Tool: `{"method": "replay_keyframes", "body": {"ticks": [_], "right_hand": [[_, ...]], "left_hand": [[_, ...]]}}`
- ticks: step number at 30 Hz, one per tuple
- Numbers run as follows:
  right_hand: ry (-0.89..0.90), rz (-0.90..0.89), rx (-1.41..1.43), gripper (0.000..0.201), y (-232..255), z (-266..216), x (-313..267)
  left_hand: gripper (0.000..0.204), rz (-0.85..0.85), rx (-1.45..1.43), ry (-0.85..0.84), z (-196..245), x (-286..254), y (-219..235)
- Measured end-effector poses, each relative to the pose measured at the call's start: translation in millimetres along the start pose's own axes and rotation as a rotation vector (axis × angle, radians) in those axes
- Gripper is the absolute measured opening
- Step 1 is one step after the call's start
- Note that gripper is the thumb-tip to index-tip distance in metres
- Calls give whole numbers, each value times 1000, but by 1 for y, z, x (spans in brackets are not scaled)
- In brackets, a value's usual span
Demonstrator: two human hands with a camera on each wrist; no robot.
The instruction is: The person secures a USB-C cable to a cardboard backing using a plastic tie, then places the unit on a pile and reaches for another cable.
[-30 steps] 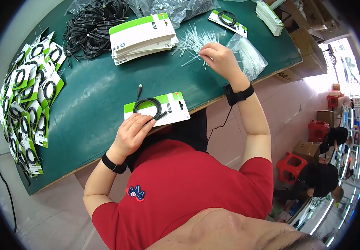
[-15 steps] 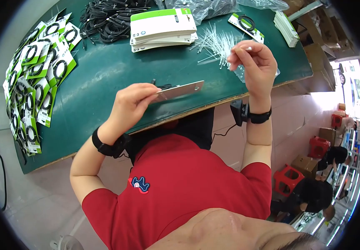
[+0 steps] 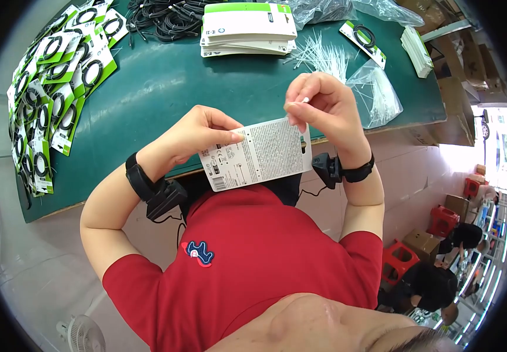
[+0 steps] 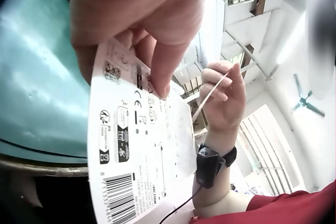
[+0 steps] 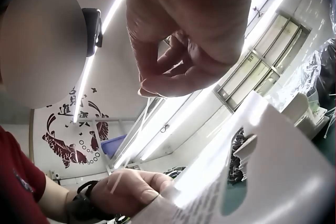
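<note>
The left hand [image 3: 202,134] pinches one end of a white printed card [image 3: 268,149], whose text and barcode side faces up at the front edge of the table. In the left wrist view the thumb lies on the card's printed face [image 4: 136,129]. Over the card's other end, by its hanging hole, the right hand [image 3: 327,111] pinches a thin white cable tie; the tie [image 4: 211,97] slants down to the card in the left wrist view. The card hides the black cable on its far side.
On the green table [image 3: 148,88], carded cables [image 3: 57,76] pile up at the left. A stack of cards [image 3: 247,29], loose black cables [image 3: 168,17], white ties [image 3: 321,58] and a plastic bag [image 3: 377,94] lie along the back and right.
The left hand has lifted the card and turned its printed back upward. The right hand has come from the pile of ties to the card with a tie between its fingers.
</note>
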State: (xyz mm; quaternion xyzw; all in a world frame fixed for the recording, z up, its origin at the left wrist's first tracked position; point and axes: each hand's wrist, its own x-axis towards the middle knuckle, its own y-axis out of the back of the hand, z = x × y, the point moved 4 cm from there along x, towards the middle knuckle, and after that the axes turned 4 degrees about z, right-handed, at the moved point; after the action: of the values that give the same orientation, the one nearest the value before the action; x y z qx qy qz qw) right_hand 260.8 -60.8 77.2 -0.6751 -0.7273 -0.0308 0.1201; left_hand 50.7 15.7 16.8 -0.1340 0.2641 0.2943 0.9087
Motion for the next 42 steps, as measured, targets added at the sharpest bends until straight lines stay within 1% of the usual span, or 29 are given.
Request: {"method": "replay_keyframes", "body": {"ticks": [1,4,9,12,16,25,29,32,33,36,37,40,42], "right_hand": [[-8,-1,2,12,-3,3,0],[-29,99,-39,13,-10,12,0],[-27,98,-83,13,-17,22,-3],[60,97,-158,13,-17,19,-3],[85,98,-193,12,-17,16,-2],[85,64,-270,12,-21,18,-2],[62,10,-307,13,-26,19,-4],[-254,-46,-231,15,-38,30,-11],[-255,-44,-230,15,-42,32,-12],[38,-35,-544,16,-50,37,-19],[35,-35,-541,16,-49,42,-21],[216,73,-534,15,-46,46,-28],[176,76,-501,14,-46,49,-28]], "left_hand": [[23,-5,-7,6,-1,0,-1],[25,-15,-23,22,-6,-1,-3],[25,3,-41,41,-12,-1,-3],[25,21,-39,48,-13,-2,-2],[25,21,-67,45,-15,-2,0],[25,10,-62,41,-16,-1,0],[24,8,-58,46,-16,0,-1],[23,6,-64,47,-19,0,-2],[24,1,-66,41,-20,-1,-4],[24,-9,-70,35,-25,-4,-7],[23,-12,-72,50,-28,-4,-8],[22,-16,-80,87,-40,-5,-9],[24,6,-108,89,-49,-3,-7]]}}
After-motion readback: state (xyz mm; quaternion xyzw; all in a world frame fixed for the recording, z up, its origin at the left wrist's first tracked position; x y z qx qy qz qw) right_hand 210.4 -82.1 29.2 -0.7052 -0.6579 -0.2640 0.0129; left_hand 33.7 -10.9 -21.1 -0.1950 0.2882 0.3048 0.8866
